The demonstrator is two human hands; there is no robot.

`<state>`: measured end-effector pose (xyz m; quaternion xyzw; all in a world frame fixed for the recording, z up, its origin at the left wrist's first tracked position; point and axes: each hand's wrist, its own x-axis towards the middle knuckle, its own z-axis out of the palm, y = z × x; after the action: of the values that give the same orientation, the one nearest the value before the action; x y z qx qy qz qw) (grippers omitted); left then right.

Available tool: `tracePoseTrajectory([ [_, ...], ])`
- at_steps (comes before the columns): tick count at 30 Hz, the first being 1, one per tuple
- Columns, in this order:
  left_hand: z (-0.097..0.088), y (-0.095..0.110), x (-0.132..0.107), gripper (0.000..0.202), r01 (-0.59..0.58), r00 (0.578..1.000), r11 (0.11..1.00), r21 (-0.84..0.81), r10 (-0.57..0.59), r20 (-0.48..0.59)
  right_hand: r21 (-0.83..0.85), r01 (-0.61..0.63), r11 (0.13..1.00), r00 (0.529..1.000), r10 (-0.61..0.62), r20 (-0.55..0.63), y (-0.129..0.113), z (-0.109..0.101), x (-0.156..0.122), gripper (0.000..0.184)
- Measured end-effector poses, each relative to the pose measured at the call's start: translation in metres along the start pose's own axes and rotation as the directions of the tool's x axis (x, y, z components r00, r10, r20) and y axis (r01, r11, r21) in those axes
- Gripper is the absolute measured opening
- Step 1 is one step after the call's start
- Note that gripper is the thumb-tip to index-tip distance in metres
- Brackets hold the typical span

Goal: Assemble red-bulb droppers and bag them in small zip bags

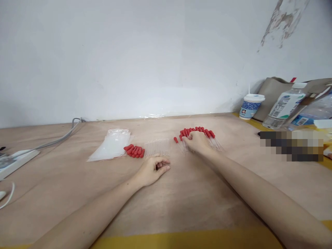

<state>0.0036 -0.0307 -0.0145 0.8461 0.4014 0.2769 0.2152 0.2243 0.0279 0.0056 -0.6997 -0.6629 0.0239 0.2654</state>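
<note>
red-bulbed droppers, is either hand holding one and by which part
The left hand shows nothing held. The right hand is at the red-bulbed droppers, but whether, or where, it grips one cannot be told.

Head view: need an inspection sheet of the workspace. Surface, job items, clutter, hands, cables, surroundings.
Surface: light brown tabletop, yellow strip along the near edge.
Job's things: clear bags, loose red bulbs, row of clear tubes, red-bulbed droppers, left to right.
Clutter: lidded cup, bottle and grey-beige bag at far right; pixelated patch nearer, contents unreadable.
Left hand: fingers curled, thumb apart, just before the tubes.
Right hand: at the droppers; grip hidden.
Cables: grey cable and power strip, left; white cord nearer.
Surroundings: white wall, peeling patch upper right.
</note>
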Motion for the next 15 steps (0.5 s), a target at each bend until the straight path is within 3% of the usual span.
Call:
tracePoseTrajectory([
  [5,-0.001,0.000,0.000,0.018,-0.011,1.000,1.000,0.001,0.011,0.004,-0.133,0.095,0.986,0.993,-0.084,0.088,-0.027,0.004,-0.016,0.027],
  [9,-0.001,0.001,0.000,0.018,-0.014,1.000,1.000,-0.001,0.014,0.006,-0.266,0.100,0.959,0.985,-0.059,0.160,-0.038,0.009,-0.014,0.028],
  [15,-0.001,0.001,-0.001,0.018,-0.020,1.000,1.000,0.006,0.020,-0.003,-0.277,0.058,0.959,0.988,-0.016,0.153,-0.042,0.016,0.002,0.026],
])
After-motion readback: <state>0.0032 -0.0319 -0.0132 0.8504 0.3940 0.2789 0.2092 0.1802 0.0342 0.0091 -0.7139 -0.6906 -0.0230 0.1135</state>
